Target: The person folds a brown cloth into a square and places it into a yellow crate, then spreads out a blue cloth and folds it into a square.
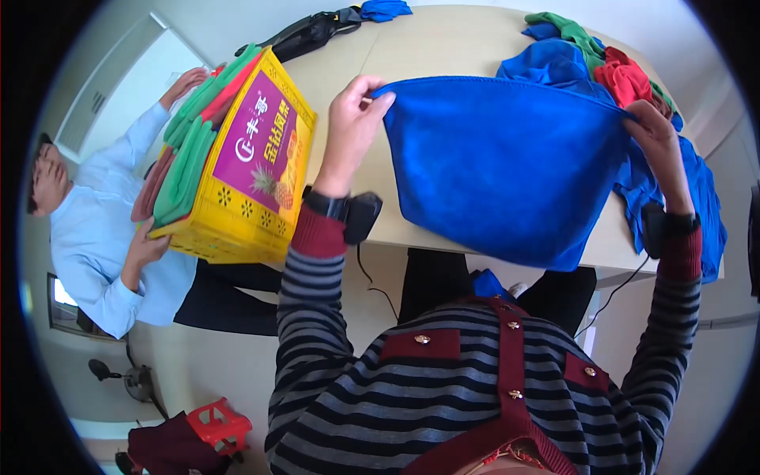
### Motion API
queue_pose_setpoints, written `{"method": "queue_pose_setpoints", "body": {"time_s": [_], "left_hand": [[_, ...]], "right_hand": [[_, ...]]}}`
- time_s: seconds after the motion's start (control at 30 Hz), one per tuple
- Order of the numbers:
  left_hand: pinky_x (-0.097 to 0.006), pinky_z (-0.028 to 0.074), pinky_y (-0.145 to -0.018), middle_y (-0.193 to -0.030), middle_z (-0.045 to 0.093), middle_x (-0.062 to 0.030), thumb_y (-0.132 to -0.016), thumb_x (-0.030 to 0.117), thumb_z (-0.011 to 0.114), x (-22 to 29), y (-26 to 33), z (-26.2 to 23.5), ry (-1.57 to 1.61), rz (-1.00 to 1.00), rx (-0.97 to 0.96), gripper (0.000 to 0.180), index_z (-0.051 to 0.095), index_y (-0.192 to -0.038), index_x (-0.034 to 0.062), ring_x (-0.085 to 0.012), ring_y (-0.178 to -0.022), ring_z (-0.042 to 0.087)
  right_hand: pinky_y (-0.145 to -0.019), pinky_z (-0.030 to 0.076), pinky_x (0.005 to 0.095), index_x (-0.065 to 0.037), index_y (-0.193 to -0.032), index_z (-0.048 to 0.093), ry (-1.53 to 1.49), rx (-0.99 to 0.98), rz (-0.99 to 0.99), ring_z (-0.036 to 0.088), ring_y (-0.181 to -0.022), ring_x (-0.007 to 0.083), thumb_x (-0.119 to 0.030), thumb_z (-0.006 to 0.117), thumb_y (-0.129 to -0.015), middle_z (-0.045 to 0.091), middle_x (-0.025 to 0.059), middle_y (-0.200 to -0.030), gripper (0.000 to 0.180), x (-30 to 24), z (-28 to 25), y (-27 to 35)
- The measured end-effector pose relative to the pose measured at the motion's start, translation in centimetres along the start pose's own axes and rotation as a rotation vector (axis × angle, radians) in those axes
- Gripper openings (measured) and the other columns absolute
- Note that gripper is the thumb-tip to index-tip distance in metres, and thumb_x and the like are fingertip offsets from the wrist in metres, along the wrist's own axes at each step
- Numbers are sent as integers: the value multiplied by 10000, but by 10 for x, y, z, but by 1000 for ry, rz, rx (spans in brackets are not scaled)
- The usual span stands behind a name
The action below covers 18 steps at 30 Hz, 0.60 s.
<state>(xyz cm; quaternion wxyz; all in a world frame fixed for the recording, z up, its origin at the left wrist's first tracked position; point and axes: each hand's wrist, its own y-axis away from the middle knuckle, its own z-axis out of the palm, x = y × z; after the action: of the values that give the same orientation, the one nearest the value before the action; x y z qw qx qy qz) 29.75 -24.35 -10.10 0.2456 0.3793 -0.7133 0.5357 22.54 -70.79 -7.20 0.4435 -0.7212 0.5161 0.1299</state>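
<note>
A blue cloth (507, 166) hangs spread between my hands, over the near edge of the table. My left hand (353, 127) pinches its upper left corner between thumb and fingers. At the upper right corner, my right hand (659, 142) grips the cloth, its fingertips partly hidden. The cloth's lower edge droops in a curve below the table edge. Behind its right side lies a heap of loose blue cloths (550, 65), with a red cloth (625, 77) and a green cloth (571, 33) among them.
On the left a person in a light blue shirt (119, 206) holds a yellow plastic crate (198, 237) filled with folded green and red cloths (186, 170), at the table's left side. A black bag (313, 36) rests at the far table edge. A red stool (220, 427) stands lower left.
</note>
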Motion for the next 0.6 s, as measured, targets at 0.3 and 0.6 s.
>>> {"method": "queue_pose_setpoints", "body": {"time_s": [0.3,0.6], "left_hand": [[-198,452,-690,-861,629,36,-904,69,720,-58,-160,21,-46,287,115,129,684,-1027,51,-42,-757,529],[-316,479,-906,-1134,615,-64,-806,-84,667,-201,-77,50,-374,138,-234,235,641,-982,69,-196,-1133,582]], "right_hand": [[-782,461,213,-38,-1090,637,181,178,61,570,-901,62,-53,621,-987,594,-21,-939,105,23,1,-127],[-850,525,356,-52,-940,628,271,-109,-173,633,-969,298,77,714,-753,638,119,-1018,243,141,105,-59]]}}
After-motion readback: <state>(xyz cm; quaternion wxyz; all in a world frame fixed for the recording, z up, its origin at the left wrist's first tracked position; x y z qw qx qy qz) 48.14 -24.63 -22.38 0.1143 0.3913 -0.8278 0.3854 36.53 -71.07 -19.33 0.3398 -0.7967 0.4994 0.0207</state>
